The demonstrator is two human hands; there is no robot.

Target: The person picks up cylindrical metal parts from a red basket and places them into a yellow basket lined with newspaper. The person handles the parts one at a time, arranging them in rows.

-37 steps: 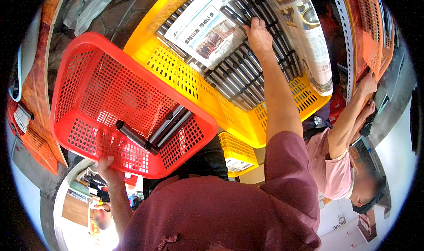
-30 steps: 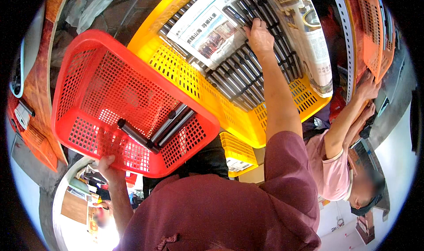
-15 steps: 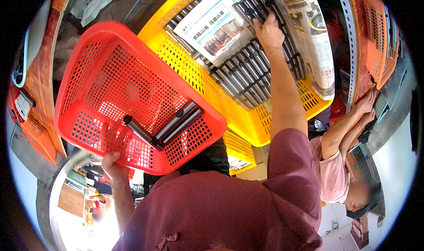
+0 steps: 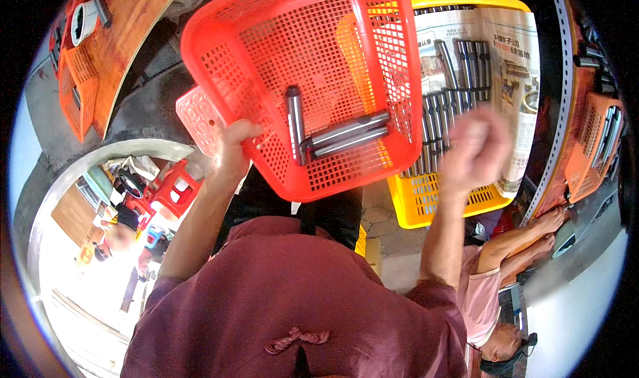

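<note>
My left hand (image 4: 233, 148) is closed on the left rim of a red perforated plastic basket (image 4: 303, 195), which is raised and tilted. Inside the basket lie a dark-ended metal rod (image 4: 295, 122) and, nearly at right angles to it, two metal rods (image 4: 349, 135) side by side. My right hand (image 4: 476, 148) hovers over the near part of a yellow basket (image 4: 407, 205), fingers curled but smeared by motion; whether anything is in them does not show. Newspaper (image 4: 512, 98) lines the yellow basket, with rows of similar metal rods (image 4: 436, 122) on it. The red basket hides its left side.
A pink patterned plastic stool top (image 4: 200, 120) shows behind my left hand. Wooden benches (image 4: 136, 32) stand at left and right, with orange baskets (image 4: 596, 148) on them. At the right, another person's hands (image 4: 549, 221) are at the bench edge.
My right hand has come back from the far rods in the yellow basket toward its near end. The red basket, held by my left hand, has shifted right and partly covers the yellow one. The view has turned.
</note>
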